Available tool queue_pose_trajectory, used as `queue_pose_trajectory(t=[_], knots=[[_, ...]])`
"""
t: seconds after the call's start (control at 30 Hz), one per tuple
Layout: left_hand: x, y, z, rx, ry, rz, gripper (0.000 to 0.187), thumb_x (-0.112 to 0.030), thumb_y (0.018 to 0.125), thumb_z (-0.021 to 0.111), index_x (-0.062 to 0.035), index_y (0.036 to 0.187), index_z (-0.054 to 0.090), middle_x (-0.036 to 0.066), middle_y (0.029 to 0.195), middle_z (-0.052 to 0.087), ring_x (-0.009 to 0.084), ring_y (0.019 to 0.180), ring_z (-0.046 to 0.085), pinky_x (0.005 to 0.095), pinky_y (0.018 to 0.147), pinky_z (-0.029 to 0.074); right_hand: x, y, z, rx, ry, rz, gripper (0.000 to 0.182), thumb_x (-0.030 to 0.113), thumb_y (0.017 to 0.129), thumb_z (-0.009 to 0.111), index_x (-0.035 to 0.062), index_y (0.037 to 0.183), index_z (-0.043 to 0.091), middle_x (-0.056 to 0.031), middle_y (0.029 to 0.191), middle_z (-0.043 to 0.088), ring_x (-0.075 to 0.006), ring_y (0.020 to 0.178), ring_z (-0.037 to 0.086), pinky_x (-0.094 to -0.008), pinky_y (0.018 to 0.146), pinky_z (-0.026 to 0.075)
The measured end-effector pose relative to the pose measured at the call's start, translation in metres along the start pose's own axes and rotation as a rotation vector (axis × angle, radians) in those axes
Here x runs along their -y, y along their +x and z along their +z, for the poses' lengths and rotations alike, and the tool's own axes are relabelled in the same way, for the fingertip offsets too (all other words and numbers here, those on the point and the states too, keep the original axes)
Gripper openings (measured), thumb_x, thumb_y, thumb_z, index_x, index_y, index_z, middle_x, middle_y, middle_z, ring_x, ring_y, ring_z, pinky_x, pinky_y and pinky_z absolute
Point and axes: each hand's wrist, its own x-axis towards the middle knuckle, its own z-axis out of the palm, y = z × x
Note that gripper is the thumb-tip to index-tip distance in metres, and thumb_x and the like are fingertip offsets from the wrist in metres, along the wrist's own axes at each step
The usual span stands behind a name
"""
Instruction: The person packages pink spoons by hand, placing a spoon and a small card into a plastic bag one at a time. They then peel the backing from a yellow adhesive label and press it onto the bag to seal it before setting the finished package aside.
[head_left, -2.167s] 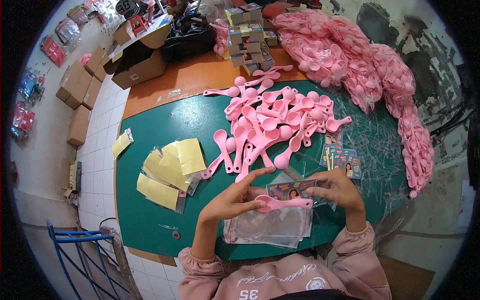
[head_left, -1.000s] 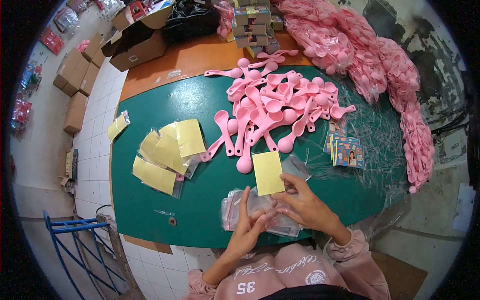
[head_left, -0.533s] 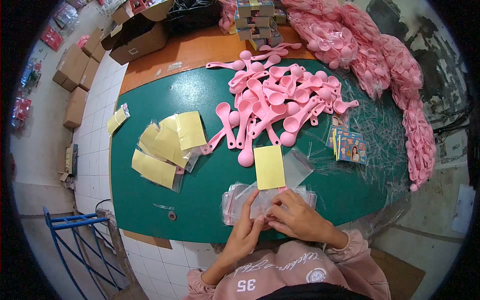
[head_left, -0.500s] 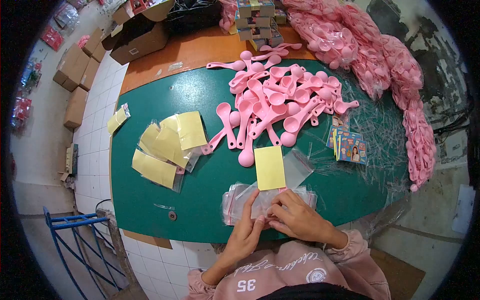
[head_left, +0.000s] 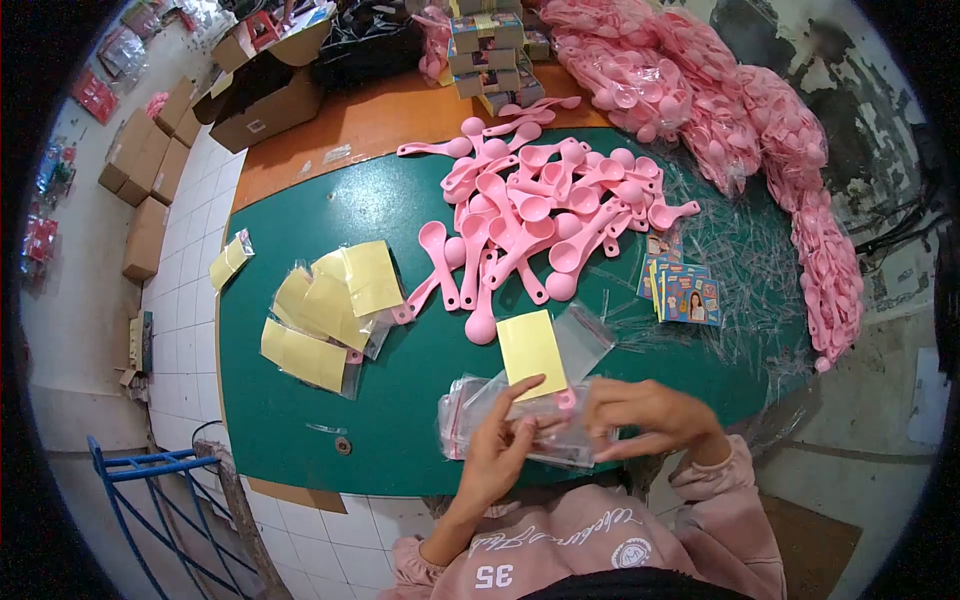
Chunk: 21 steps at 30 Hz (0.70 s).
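Note:
A yellow card (head_left: 533, 350) in a clear plastic bag lies above a stack of clear bags (head_left: 462, 425), with a pink spoon end (head_left: 566, 400) at its lower edge. My left hand (head_left: 497, 450) grips the bag's lower part, its index finger across the card's bottom edge and thumb below. To the right, my right hand (head_left: 650, 415) is raised over the stack's right end, its fingers closed and slightly blurred; whatever they pinch is too small to tell. Another clear bag (head_left: 585, 345) sticks out beside the card. Pink measuring spoons (head_left: 535, 205) are heaped beyond.
Bagged yellow cards (head_left: 325, 305) lie at left on the green table (head_left: 400, 440). Printed cards (head_left: 690, 295) and thin plastic strips (head_left: 745, 300) are at right. Bundled spoons (head_left: 790, 150) line the far right edge. Card stacks (head_left: 487, 60) and an open box (head_left: 265, 105) stand behind.
My right hand has moved right, away from my left hand. My left index finger now lies over the card's lower edge. The camera view has shifted slightly.

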Motion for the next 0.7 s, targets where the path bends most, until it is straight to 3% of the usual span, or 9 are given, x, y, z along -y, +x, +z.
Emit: queue_pose_trajectory(t=[0.1, 0.17, 0.2, 0.27, 0.3, 0.4, 0.47, 0.6, 0.7], knots=[[0.004, 0.005, -0.008, -0.011, -0.069, 0.018, 0.037, -0.004, 0.091, 0.038, -0.0056, 0.128, 0.035, 0.009, 0.091, 0.061, 0.0132, 0.082, 0.058, 0.024, 0.07, 0.047, 0.017, -0.024, -0.043, 0.011, 0.106, 0.0, 0.016, 0.011, 0.076, 0.066, 0.0022, 0.08, 0.054, -0.0081, 0.08, 0.052, -0.0236, 0.076, 0.05, -0.0324, 0.07, 0.042], [-0.008, 0.002, -0.01, 0.036, 0.067, -0.02, 0.033, -0.004, 0.092, 0.035, -0.003, 0.125, 0.036, 0.018, 0.1, 0.06, 0.0248, 0.098, 0.058, 0.0303, 0.082, 0.048, 0.023, -0.037, -0.063, -0.192, -0.024, 0.18, 0.017, 0.012, 0.073, 0.068, 0.0033, 0.08, 0.054, -0.0076, 0.079, 0.052, -0.0227, 0.076, 0.051, -0.0321, 0.068, 0.042], [-0.005, 0.002, -0.009, 0.032, 0.063, -0.016, 0.033, -0.004, 0.092, 0.035, -0.003, 0.125, 0.036, 0.018, 0.1, 0.06, 0.0248, 0.098, 0.058, 0.0303, 0.082, 0.048, 0.026, -0.031, -0.061, -0.186, -0.027, 0.179, 0.017, 0.012, 0.073, 0.068, 0.0033, 0.08, 0.054, -0.0076, 0.079, 0.052, -0.0227, 0.076, 0.051, -0.0321, 0.068, 0.042], [0.002, 0.002, -0.007, 0.047, -0.031, 0.011, 0.033, -0.004, 0.092, 0.034, -0.0011, 0.125, 0.036, 0.015, 0.095, 0.061, 0.0232, 0.092, 0.06, 0.0322, 0.082, 0.049, 0.029, -0.01, -0.041, -0.172, -0.356, 0.276, 0.018, 0.014, 0.074, 0.067, 0.0037, 0.081, 0.054, -0.0085, 0.081, 0.052, -0.0216, 0.077, 0.052, -0.0321, 0.068, 0.043], [0.002, 0.002, -0.006, 0.049, -0.033, 0.01, 0.033, -0.004, 0.092, 0.034, -0.0011, 0.125, 0.036, 0.015, 0.095, 0.061, 0.0232, 0.092, 0.06, 0.0322, 0.082, 0.049, 0.022, -0.005, -0.026, -0.166, -0.33, 0.29, 0.018, 0.016, 0.074, 0.065, 0.0046, 0.084, 0.054, -0.0098, 0.085, 0.051, -0.0239, 0.078, 0.053, -0.0343, 0.069, 0.044], [0.001, -0.002, -0.006, 0.055, -0.045, -0.045, 0.033, -0.005, 0.092, 0.035, -0.0006, 0.125, 0.035, 0.012, 0.092, 0.06, 0.0203, 0.087, 0.061, 0.0312, 0.079, 0.051, 0.01, 0.012, 0.011, -0.095, -0.489, 0.204, 0.02, 0.017, 0.076, 0.062, 0.0045, 0.087, 0.052, -0.0111, 0.087, 0.049, -0.0277, 0.081, 0.053, -0.0371, 0.071, 0.044], [0.001, -0.006, -0.006, 0.051, -0.009, -0.01, 0.032, -0.007, 0.093, 0.036, -0.003, 0.125, 0.039, 0.012, 0.092, 0.062, 0.0181, 0.086, 0.062, 0.0257, 0.074, 0.051, 0.006, 0.02, 0.024, -0.077, -0.472, 0.195, 0.02, 0.017, 0.075, 0.062, 0.0047, 0.087, 0.051, -0.0115, 0.088, 0.049, -0.0288, 0.082, 0.053, -0.0376, 0.071, 0.044], [0.007, -0.009, -0.01, 0.027, 0.149, -0.007, 0.034, -0.006, 0.092, 0.038, -0.0042, 0.126, 0.037, 0.012, 0.088, 0.062, 0.0149, 0.083, 0.062, 0.0249, 0.073, 0.049, 0.001, 0.024, 0.034, -0.038, -0.495, 0.22, 0.022, 0.015, 0.074, 0.064, 0.0046, 0.09, 0.053, -0.0117, 0.089, 0.049, -0.0299, 0.085, 0.052, -0.0371, 0.072, 0.043], [0.004, -0.01, -0.006, 0.021, 0.095, 0.046, 0.036, -0.007, 0.092, 0.039, -0.0053, 0.127, 0.036, 0.012, 0.082, 0.063, 0.0146, 0.081, 0.063, 0.0252, 0.072, 0.049, 0.004, 0.026, 0.036, -0.1, -0.421, 0.206, 0.023, 0.015, 0.074, 0.063, 0.0034, 0.091, 0.053, -0.012, 0.089, 0.05, -0.0296, 0.083, 0.053, -0.0366, 0.07, 0.044]])
